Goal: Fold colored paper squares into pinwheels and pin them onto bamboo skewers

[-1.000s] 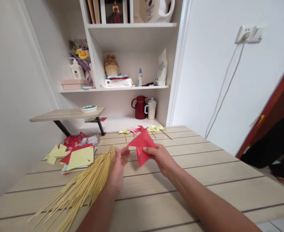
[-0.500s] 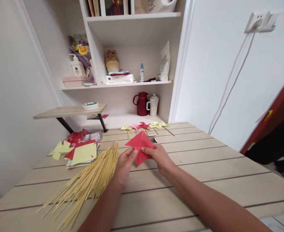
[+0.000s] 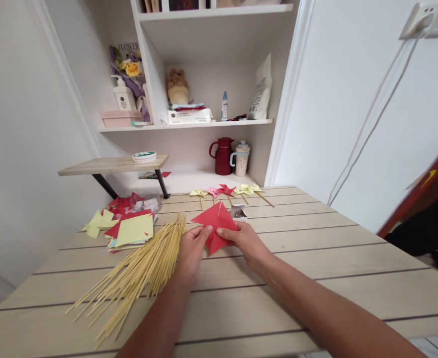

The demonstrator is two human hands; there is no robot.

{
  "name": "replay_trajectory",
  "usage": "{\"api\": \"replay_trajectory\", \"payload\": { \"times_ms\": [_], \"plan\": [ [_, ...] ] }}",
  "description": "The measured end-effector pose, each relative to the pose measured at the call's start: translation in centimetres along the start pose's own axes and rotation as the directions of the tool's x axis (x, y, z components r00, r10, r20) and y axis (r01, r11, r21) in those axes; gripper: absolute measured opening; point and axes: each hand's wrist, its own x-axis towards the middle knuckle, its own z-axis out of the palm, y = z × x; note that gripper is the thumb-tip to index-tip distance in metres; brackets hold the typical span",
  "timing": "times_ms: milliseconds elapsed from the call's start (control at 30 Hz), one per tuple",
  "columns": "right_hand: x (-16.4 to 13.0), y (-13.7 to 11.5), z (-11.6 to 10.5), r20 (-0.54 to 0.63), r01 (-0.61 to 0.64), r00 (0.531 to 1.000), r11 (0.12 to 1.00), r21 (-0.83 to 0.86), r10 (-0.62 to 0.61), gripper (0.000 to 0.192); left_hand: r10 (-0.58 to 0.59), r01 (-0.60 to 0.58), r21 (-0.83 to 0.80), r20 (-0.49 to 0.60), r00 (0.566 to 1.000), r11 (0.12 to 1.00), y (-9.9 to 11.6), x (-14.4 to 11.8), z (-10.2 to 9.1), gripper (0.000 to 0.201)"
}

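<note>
Between my hands is a red square of paper (image 3: 216, 219) with slits cut in from its corners, held a little above the table. My left hand (image 3: 194, 244) pinches its left side, thumb on top. My right hand (image 3: 245, 241) grips the right side, its thumb pressed near the middle of the sheet. Fingers under the paper are hidden. Just behind it stands a small open box (image 3: 238, 213) whose contents I cannot make out. Left of my left hand lies a spread bundle of thin wooden sticks (image 3: 140, 271).
Finished paper pinwheels on sticks (image 3: 226, 190) lie in a row at the table's back. At left are a stack of coloured paper squares (image 3: 134, 229), a yellow cut sheet (image 3: 98, 223) and a small raised shelf (image 3: 110, 165). A red jug (image 3: 223, 156) and a cup (image 3: 242, 159) stand behind.
The view has shifted slightly, so the small box behind the paper shows more. My left thumb has moved a little closer to the middle of the red paper; both hands still hold it.
</note>
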Motion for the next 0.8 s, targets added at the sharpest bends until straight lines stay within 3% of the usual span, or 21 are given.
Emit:
{"api": "replay_trajectory", "payload": {
  "times_ms": [300,667,800],
  "plan": [
    [0.02,-0.19,-0.04,0.013,0.099,0.995,0.995,-0.023,-0.098,0.038,0.002,-0.004,0.054,0.02,1.0,0.999,-0.23,0.06,-0.27,0.036],
    [-0.14,-0.28,0.15,0.02,0.072,0.997,0.997,-0.023,-0.072,0.039,0.023,-0.022,0.122,-0.007,1.0,0.992,-0.19,0.12,-0.2,0.036],
    [-0.05,-0.16,0.1,-0.053,0.043,0.997,0.997,-0.056,-0.046,0.036,0.022,-0.021,0.144,-0.004,1.0,0.989,-0.29,0.13,-0.11,0.035]
  ]
}}
